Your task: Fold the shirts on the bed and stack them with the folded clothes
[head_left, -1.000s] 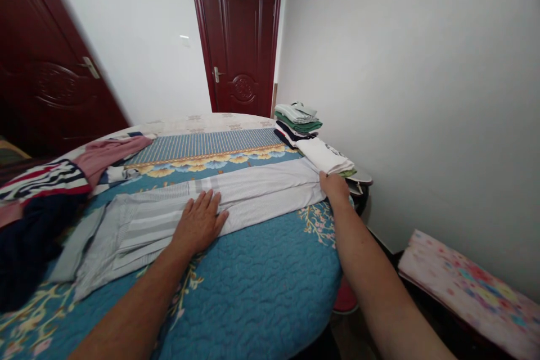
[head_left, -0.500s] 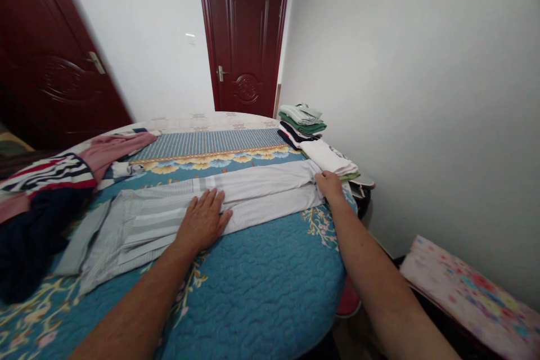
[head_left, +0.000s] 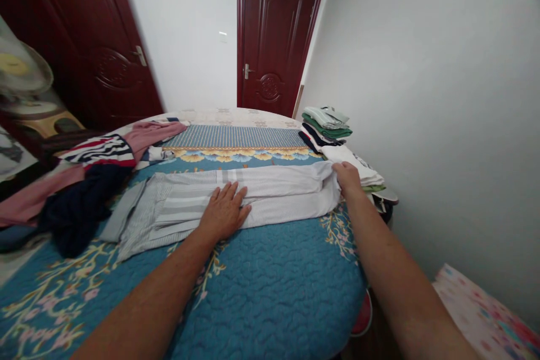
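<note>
A long grey-and-white striped garment lies lengthwise across the blue quilted cover, folded narrow. My left hand rests flat on its middle, fingers spread, holding nothing. At the garment's right end, my right hand pinches the edge, which is slightly lifted and creased. The grey collar or cuff end lies at the left. Just beyond my right hand is a folded white garment.
A stack of folded clothes stands at the back right. Loose pink, striped and navy clothes are heaped on the left. A floral-covered item is low at the right, beside the wall. Beyond the table are dark red doors.
The view has turned left, so things appear further right. The garment's right end is raised more in my right hand. My left hand remains flat on the cloth.
</note>
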The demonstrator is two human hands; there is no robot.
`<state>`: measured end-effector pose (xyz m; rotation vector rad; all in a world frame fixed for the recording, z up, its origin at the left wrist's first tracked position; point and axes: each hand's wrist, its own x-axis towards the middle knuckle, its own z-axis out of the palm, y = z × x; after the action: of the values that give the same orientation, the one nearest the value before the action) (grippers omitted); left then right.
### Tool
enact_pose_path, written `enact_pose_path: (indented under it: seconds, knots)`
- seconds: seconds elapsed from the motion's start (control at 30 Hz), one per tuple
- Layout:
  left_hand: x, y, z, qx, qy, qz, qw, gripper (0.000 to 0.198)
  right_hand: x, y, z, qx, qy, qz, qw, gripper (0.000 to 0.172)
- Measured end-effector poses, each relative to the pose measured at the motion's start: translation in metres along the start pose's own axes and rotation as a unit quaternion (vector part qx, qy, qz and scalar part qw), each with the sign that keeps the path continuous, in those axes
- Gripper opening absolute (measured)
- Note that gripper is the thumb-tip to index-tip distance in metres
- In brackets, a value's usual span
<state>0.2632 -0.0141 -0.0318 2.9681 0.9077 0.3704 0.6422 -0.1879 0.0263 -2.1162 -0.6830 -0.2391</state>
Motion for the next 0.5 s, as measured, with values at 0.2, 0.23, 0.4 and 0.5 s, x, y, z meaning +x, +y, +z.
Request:
enact_pose_path:
  seconds: [0.2, 0.23, 0.4, 0.5]
  knots:
    - [-0.001, 0.002, -0.003, 0.004, -0.006, -0.002, 1.0, 0.063, -0.067, -0.058, 0.055, -0.01, -0.14, -0.248, 0.959, 0.047]
    - [-0.001, 0.003, -0.004, 0.003, -0.007, -0.003, 1.0, 0.063, -0.083, -0.064, 0.066, -0.039, -0.171, -0.272, 0.946, 0.049]
    - [-0.002, 0.004, -0.008, 0.004, -0.012, -0.004, 1.0, 0.062, -0.128, -0.077, 0.088, -0.185, -0.236, -0.319, 0.899, 0.045]
    - [-0.002, 0.004, -0.008, -0.002, -0.012, -0.003, 1.0, 0.061, -0.126, -0.079, 0.081, -0.211, -0.224, -0.31, 0.9, 0.037]
